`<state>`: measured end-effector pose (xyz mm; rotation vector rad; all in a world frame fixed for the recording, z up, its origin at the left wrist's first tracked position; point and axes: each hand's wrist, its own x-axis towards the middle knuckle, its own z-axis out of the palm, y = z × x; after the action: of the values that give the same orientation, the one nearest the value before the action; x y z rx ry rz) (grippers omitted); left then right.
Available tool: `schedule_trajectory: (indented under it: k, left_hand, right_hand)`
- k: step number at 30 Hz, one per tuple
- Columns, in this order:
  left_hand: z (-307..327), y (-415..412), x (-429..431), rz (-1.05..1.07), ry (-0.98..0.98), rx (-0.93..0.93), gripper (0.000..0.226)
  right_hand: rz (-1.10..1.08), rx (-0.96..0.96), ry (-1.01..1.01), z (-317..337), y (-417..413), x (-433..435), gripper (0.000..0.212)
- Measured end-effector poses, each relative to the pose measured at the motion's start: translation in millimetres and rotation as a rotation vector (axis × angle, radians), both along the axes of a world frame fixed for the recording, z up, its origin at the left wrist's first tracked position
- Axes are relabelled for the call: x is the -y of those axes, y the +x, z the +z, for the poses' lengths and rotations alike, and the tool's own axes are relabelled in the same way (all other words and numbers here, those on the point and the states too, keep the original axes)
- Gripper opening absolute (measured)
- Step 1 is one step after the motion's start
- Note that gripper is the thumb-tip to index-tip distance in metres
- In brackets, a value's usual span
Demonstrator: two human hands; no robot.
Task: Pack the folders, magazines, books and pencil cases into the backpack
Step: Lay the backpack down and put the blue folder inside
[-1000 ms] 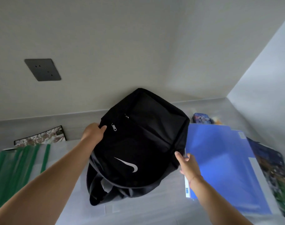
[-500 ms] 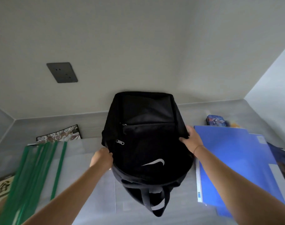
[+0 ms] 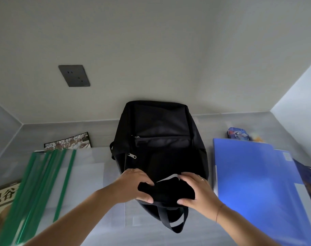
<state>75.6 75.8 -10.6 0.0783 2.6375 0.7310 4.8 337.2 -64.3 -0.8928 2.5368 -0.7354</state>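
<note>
A black backpack (image 3: 160, 139) lies flat on the grey table, its top end and carry loop toward me. My left hand (image 3: 133, 185) and my right hand (image 3: 197, 190) both grip the bunched black fabric at its near end. Blue folders (image 3: 254, 183) lie to the right. Beyond them sits a blue pencil case (image 3: 238, 134). On the left are clear folders with green spines (image 3: 44, 183). A magazine (image 3: 67, 142) lies behind them, and a book (image 3: 2, 201) at the far left edge.
The grey table (image 3: 101, 233) ends at a white wall with a dark socket plate (image 3: 74, 75). Another white wall closes in on the right. A dark printed cover (image 3: 309, 183) pokes out at the right edge past the blue folders.
The backpack has turned straight and settled flat on the table. Both hands have left its sides and come together at its near end, gripping the fabric there.
</note>
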Motion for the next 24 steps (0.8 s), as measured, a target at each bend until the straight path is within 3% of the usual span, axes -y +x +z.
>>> schedule_trajectory:
  k: [4, 8, 11, 14, 17, 20, 24]
  left_hand:
    - [-3, 1, -13, -0.058, -0.137, -0.017, 0.051]
    - [-13, 0, -22, -0.030, -0.156, -0.071, 0.032]
    - [-12, -6, -24, 0.069, -0.134, -0.150, 0.026]
    - [0, -18, -22, 0.153, -0.023, -0.293, 0.021]
    - [33, -40, -16, 0.297, 0.201, -0.448, 0.017]
    - [67, -64, -1, 0.494, 0.354, -0.537, 0.012]
    - [72, -84, 26, 0.605, 0.427, -0.412, 0.011]
  right_hand:
    - [-0.013, -0.019, -0.009, -6, 3, 5, 0.082]
    - [0.011, -0.004, -0.001, 0, 4, 10, 0.089]
    - [-0.057, 0.048, -0.024, 3, 3, 10, 0.072]
    - [-0.135, 0.043, -0.073, 9, -5, 11, 0.042]
    - [-0.252, 0.067, -0.137, 25, -25, 10, 0.026]
    - [-0.431, 0.166, -0.308, 50, -55, 8, 0.004]
    - [-0.622, 0.274, -0.584, 75, -111, 16, 0.013]
